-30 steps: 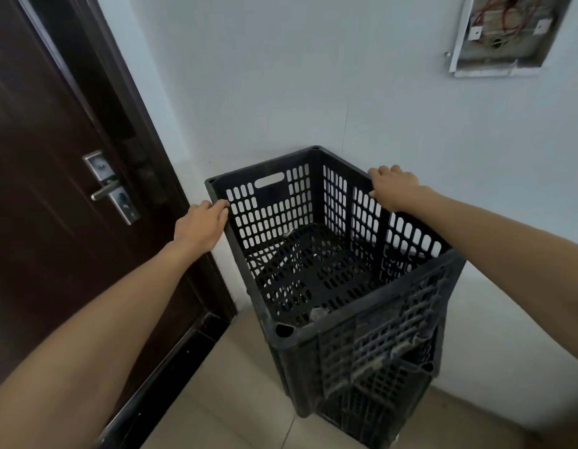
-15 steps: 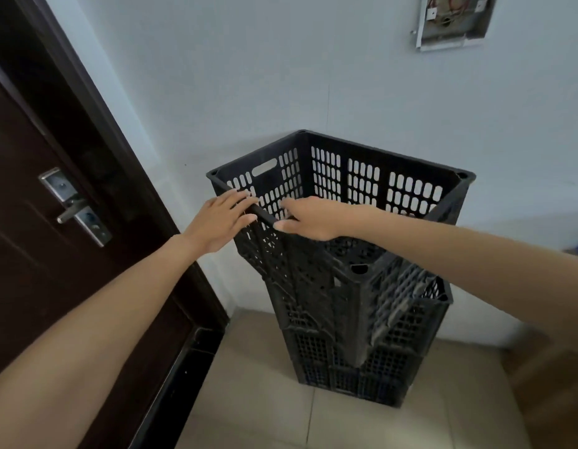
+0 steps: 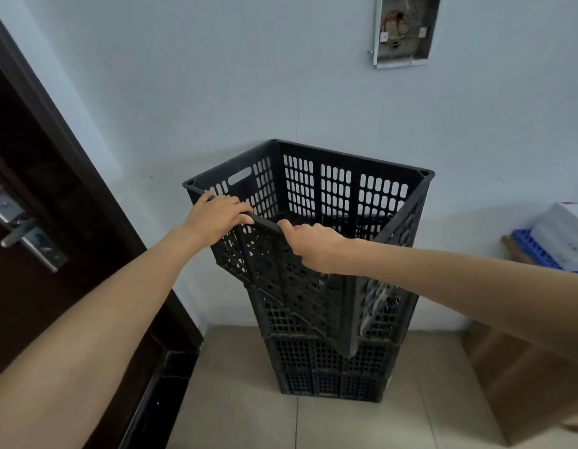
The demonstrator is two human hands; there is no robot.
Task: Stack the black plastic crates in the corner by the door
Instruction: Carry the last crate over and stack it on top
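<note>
A stack of black perforated plastic crates stands on the floor against the white wall, just right of the door. The top crate (image 3: 333, 192) sits skewed, its corners turned off the lower crates (image 3: 329, 367). My left hand (image 3: 216, 217) grips the near rim of the top crate at its left end. My right hand (image 3: 313, 246) holds the same rim a little further right, fingers curled over the edge. The inside floor of the top crate is mostly hidden behind its near wall.
A dark brown door (image 3: 38, 222) with a metal lever handle (image 3: 25, 234) fills the left. An open electrical box (image 3: 404, 30) hangs on the wall above. Cardboard boxes (image 3: 524, 377), a blue crate (image 3: 540, 251) and a white box (image 3: 569, 234) sit at right. Beige floor tiles (image 3: 236, 400) lie in front.
My hands left the top crate's far side rims and came together on its near rim. The view has pulled back, showing the whole stack.
</note>
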